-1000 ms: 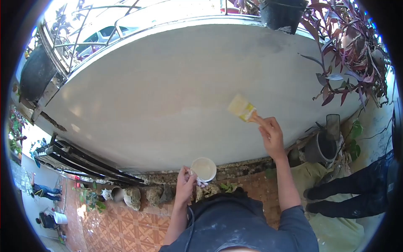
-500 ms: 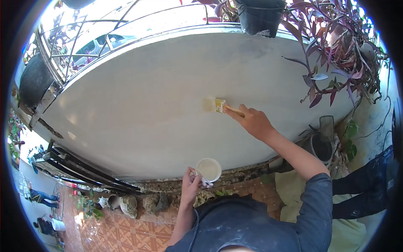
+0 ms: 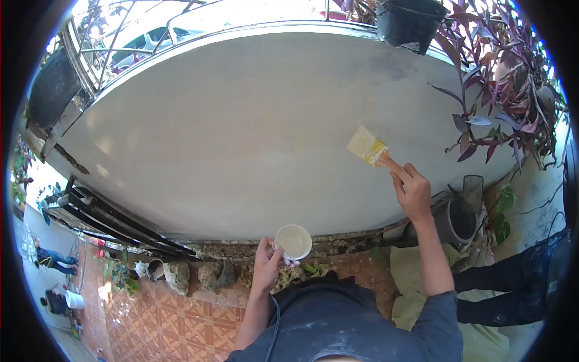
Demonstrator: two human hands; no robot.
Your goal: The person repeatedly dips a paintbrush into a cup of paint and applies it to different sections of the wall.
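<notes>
In my right hand is a paintbrush, gripped by its wooden handle with the bristles tilted up and left. The broad pale bristles overlap the middle right of the whitish wall. My left hand grips a small white cup by its side, low in front of the wall's base. Pale liquid fills part of the cup, and whitish smears show on the fingers.
A black plant pot sits on the wall top beside trailing purple plants. A dark slatted bench stands left. At right are a grey bucket and a person's dark-trousered legs. Stones line the tiled floor.
My right hand has drawn the brush right and turned it, so its bristles now show broadside. The cup stays in my left hand. The whole view has shifted slightly.
</notes>
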